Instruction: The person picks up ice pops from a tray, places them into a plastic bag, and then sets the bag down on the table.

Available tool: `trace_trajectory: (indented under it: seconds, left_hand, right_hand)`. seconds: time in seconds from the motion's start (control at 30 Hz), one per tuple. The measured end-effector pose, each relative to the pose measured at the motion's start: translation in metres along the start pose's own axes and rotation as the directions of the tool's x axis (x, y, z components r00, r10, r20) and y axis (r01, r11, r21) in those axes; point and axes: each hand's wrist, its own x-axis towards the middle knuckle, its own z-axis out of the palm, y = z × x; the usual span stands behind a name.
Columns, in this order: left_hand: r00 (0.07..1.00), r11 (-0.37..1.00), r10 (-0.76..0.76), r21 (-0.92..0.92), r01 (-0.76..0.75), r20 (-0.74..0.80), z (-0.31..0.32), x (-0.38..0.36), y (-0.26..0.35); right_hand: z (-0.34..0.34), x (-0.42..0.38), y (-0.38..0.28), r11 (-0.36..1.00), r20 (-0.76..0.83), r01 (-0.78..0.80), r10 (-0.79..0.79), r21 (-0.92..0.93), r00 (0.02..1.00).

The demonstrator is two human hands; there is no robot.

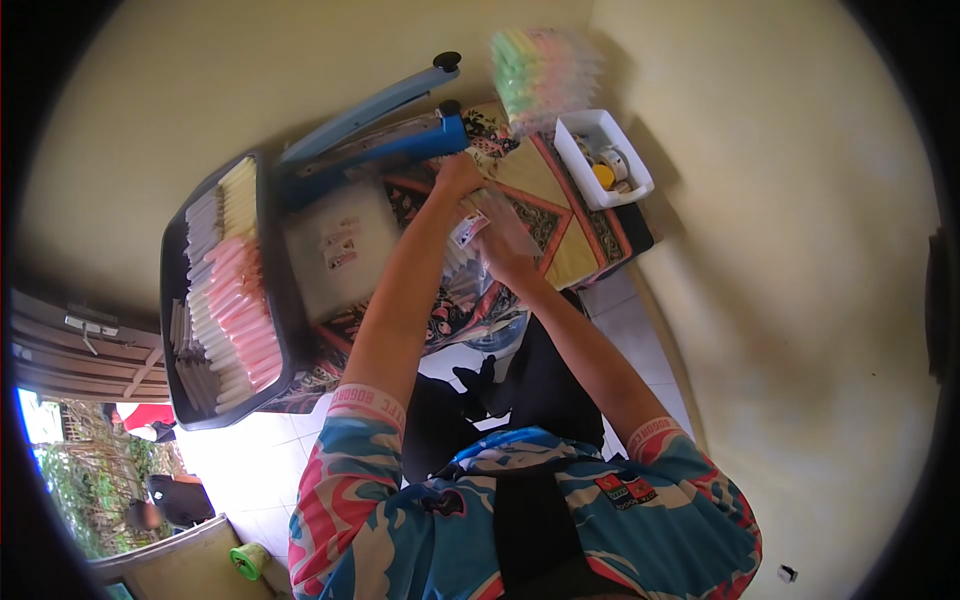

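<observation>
My left hand (460, 178) is closed at the upper end of a clear plastic bag (512, 222) with a small printed label, close to the front end of the blue sealer (380, 145). On the bag's lower right side, my right hand (507, 262) grips the plastic. Pale sticks show inside the bag, partly covered by my hands. Left of my left forearm lies a stack of flat clear bags (340, 245) with printed labels. Further left, a black tray (285, 330) holds rows of white, pink and yellow sticks.
A white bin (642, 188) with a yellow round item and rolls stands at the table's right end. Behind it are packed bags of green, yellow and pink sticks (545, 80). The patterned tablecloth (575, 255) reaches the table's edge. A green basket (249, 561) is on the floor.
</observation>
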Motion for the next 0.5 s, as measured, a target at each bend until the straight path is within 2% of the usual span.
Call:
trace_trajectory:
  seconds: [0.33, 0.43, 0.5]
  left_hand:
    - [0.998, 0.996, 0.058, 0.073, -0.055, -0.037, 0.024, 0.008, -0.013]
    - [1.0, 0.998, 0.019, -0.056, -0.019, 0.012, 0.012, -0.001, -0.003]
    - [0.991, 0.986, 0.111, -0.118, -0.12, -0.08, -0.004, -0.016, 0.011]
  right_hand:
    - [0.0, 0.0, -0.001, 1.0, 0.009, -0.026, 0.026, 0.011, 1.0]
    - [0.0, 0.0, -0.002, 0.998, 0.049, -0.065, 0.064, 0.016, 0.997]
    - [-0.006, 0.001, -0.001, 0.999, 0.044, 0.023, -0.021, -0.039, 0.999]
